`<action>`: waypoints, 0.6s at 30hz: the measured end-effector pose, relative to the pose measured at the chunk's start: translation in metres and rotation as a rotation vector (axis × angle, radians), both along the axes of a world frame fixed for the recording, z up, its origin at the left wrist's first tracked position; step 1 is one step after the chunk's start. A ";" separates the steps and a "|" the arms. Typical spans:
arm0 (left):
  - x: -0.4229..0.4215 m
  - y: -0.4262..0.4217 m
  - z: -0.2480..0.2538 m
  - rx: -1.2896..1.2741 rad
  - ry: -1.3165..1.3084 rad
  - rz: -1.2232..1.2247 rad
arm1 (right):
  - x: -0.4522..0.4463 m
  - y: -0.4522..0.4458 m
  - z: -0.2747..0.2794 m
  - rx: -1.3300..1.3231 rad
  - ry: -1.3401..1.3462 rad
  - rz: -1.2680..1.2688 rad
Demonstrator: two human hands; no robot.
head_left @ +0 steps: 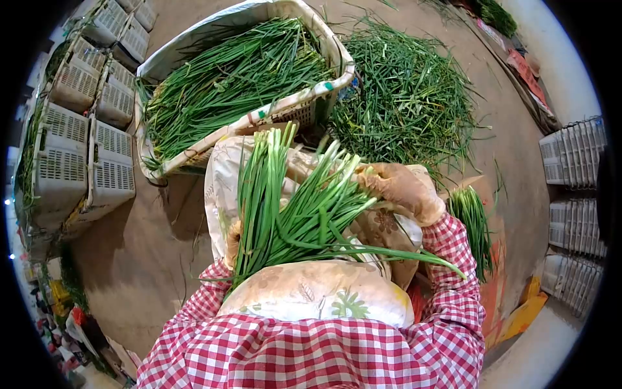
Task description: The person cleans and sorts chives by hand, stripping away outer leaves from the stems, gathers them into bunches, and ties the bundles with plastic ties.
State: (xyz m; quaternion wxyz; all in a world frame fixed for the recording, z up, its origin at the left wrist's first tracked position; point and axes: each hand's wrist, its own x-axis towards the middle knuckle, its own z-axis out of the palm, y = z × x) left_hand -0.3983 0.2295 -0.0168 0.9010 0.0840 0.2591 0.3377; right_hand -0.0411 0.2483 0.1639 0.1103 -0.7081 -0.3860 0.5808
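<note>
Across our lap, at the center of the view, we are holding green stalks in two bunches, their pale ends pointing toward twelve and one o'clock. With our right hand, at two o'clock of the lap, we are closing the fingers on the pale ends of the right bunch. With our left hand, at nine o'clock, we are touching the outer side of the left bunch; its fingers are mostly hiding behind the stalks, so we cannot tell how far they are closing. At eleven o'clock a lined crate is holding more stalks, and at one o'clock a loose heap is lying on the floor, just beside the crate. Another bunch is resting at three o'clock, near our right forearm.
</note>
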 end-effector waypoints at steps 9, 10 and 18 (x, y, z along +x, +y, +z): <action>-0.006 -0.009 0.007 0.017 0.024 0.016 | 0.092 0.009 -0.043 0.759 -1.110 -0.153; -0.007 -0.009 0.007 0.019 0.025 0.016 | 0.092 0.010 -0.059 1.090 -1.122 -0.008; -0.003 -0.009 0.009 0.015 0.038 0.003 | -0.011 0.016 -0.035 0.907 -0.638 0.601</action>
